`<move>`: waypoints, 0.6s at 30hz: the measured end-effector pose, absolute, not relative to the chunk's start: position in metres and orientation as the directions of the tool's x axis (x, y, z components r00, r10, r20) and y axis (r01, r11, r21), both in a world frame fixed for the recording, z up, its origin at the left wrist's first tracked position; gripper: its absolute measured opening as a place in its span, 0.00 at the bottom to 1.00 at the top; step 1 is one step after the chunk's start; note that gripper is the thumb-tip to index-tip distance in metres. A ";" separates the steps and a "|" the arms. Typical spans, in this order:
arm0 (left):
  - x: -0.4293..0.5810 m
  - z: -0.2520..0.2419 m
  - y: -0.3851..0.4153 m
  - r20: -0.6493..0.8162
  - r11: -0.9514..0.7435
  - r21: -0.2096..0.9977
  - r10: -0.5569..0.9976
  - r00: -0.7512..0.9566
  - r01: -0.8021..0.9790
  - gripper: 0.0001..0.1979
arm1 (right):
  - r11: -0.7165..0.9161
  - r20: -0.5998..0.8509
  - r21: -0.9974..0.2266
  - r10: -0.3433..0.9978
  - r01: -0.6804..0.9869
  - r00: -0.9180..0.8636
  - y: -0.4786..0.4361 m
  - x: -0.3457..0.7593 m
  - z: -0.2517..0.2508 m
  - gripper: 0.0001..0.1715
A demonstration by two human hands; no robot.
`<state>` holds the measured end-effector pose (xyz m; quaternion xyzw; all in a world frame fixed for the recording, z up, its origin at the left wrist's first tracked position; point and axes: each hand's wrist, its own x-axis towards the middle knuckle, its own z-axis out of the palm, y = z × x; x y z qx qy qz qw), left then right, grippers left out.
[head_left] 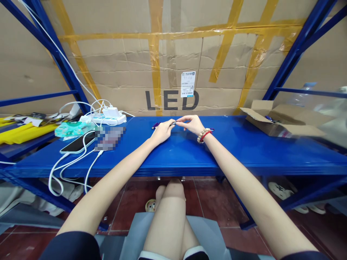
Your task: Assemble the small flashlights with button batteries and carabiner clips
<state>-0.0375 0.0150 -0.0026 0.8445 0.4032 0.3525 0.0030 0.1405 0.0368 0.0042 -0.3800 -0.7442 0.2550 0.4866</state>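
Observation:
Above the far middle of the blue table, my left hand (162,131) is closed on a small dark slim piece (172,123), perhaps part of a pen. My right hand (193,124) meets it from the other side, thumb and fingertips pinched at the piece's end. Fingers cover most of it. Just left of my left hand lies a small purple piece (155,125), which looks like part of a pen. Another purple slim thing (212,129) shows behind my right wrist, partly hidden by the bead bracelet (201,136).
An open cardboard box (260,124) with small dark things inside stands at the right. To the left are a phone (78,143), white cables, a power strip (110,118) and a green tissue pack (72,129). Taped cardboard (121,72) walls off the table's back.

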 end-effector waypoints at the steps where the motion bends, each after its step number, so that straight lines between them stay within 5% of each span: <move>1: -0.038 -0.002 0.015 0.588 -0.671 0.290 0.687 0.426 0.682 0.12 | 0.578 0.530 -0.750 0.816 0.320 -0.231 0.037 0.140 0.004 0.27; 18: -0.038 -0.004 0.017 0.592 -0.672 0.279 0.683 0.428 0.687 0.12 | 0.577 0.530 -0.745 0.816 0.335 -0.230 0.035 0.141 0.005 0.26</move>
